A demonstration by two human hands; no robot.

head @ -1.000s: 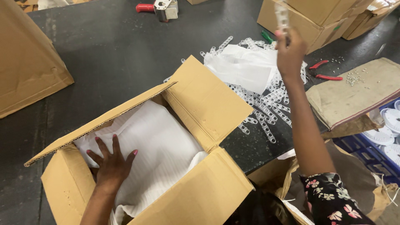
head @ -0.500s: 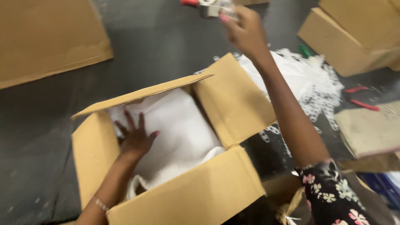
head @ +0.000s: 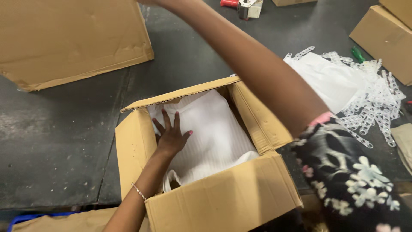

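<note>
Left hand (head: 171, 134), fingers spread flat, presses white fabric (head: 214, 133) down inside the open cardboard box (head: 223, 202). The right arm reaches beyond it, its hand out of frame, grip unknowable.

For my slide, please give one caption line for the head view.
Left hand presses white fabric inside an open cardboard box; right arm reaches beyond the frame.

One open carton (head: 223, 202) is seen, three more cardboard boxes (head: 73, 38), one tape dispenser (head: 246, 6), and perhaps dozens of clear plastic strips (head: 373, 103).
</note>
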